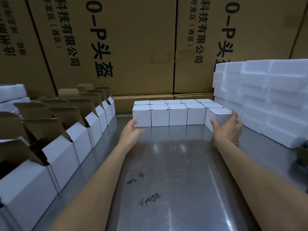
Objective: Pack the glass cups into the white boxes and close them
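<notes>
White closed boxes [168, 114] are ranked at the steel table's [166, 164] far end. The nearest box [218, 117] is touched by the right hand [228, 129], fingers relaxed; the left hand [131, 130] hovers empty. Glass inside is likely fragile, so opposite side walls should be held.

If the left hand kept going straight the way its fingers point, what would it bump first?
Most likely the closed white box at the left end of the front row. The left hand already has its fingertips almost at that box's near corner, though depth is hard to judge.
</notes>
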